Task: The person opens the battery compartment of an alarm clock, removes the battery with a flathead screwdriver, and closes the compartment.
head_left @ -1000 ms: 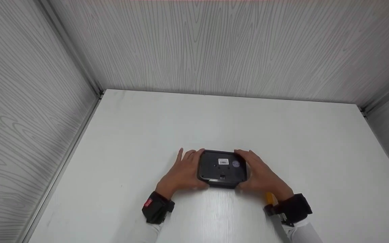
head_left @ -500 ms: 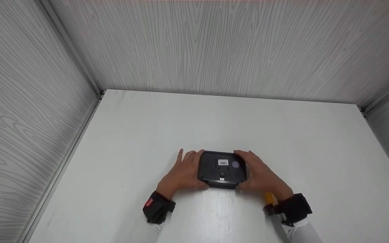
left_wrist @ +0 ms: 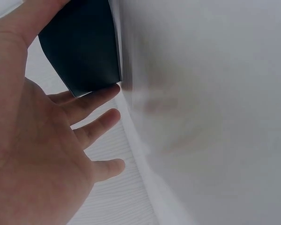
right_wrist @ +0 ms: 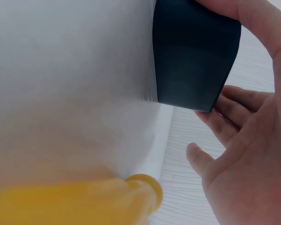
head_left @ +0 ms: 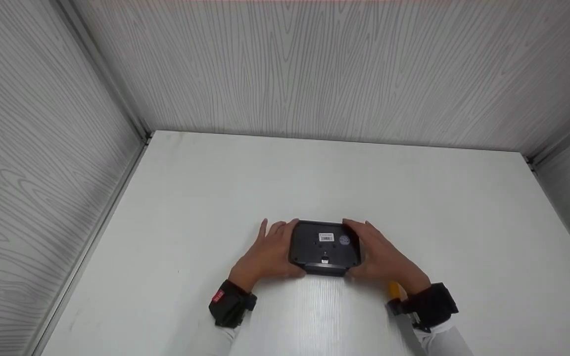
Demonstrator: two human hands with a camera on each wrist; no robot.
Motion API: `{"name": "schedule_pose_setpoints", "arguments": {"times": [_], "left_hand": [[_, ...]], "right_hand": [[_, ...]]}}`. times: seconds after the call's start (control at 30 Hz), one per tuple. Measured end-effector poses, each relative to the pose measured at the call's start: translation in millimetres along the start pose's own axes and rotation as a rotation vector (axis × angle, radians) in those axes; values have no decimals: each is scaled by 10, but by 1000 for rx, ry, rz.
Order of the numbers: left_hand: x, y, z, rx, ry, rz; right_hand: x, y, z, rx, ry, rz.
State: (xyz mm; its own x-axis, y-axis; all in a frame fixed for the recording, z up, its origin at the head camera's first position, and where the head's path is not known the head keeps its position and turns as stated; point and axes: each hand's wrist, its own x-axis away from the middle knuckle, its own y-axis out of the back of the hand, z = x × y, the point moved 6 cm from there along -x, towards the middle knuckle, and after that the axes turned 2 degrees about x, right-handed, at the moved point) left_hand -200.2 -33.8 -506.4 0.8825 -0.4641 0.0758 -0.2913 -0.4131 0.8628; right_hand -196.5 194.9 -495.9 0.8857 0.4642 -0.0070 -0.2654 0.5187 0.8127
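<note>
A black box-shaped device (head_left: 325, 247) with rounded corners lies on the white table. Its upturned face carries a white barcode label, a round pale sticker and a small slot near the front edge. My left hand (head_left: 269, 254) grips its left end, thumb at the near edge and forefinger at the far edge; the other fingers spread apart in the left wrist view. At the right end, my right hand (head_left: 383, 254) holds it the same way. The right wrist view shows the device's plain dark end (right_wrist: 194, 56) between thumb and fingers. The device's underside is hidden.
Beside my right wrist, a yellow tube-like object (head_left: 394, 290) lies on the table, partly hidden by the hand; its ringed end (right_wrist: 147, 190) shows in the right wrist view. Grey wood-grain walls (head_left: 285, 69) enclose the table (head_left: 206, 188) at the back and both sides.
Both hands keep their grip in almost the same place. The slot near the device's front edge, dark a second ago, now shows a bright spot.
</note>
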Motion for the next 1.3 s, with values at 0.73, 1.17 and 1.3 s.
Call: {"name": "schedule_pose_setpoints", "arguments": {"times": [0.73,1.17,1.3], "left_hand": [[-16,44,-52,-8,-56,7],[-38,43,-61,-45,-62,25],[-40,41,-57,-46,-58,25]], "right_hand": [[-62,86,293,37,89,30],[-156,16,558,259,298,-69],[-174,-22,633,329,327,-72]]}}
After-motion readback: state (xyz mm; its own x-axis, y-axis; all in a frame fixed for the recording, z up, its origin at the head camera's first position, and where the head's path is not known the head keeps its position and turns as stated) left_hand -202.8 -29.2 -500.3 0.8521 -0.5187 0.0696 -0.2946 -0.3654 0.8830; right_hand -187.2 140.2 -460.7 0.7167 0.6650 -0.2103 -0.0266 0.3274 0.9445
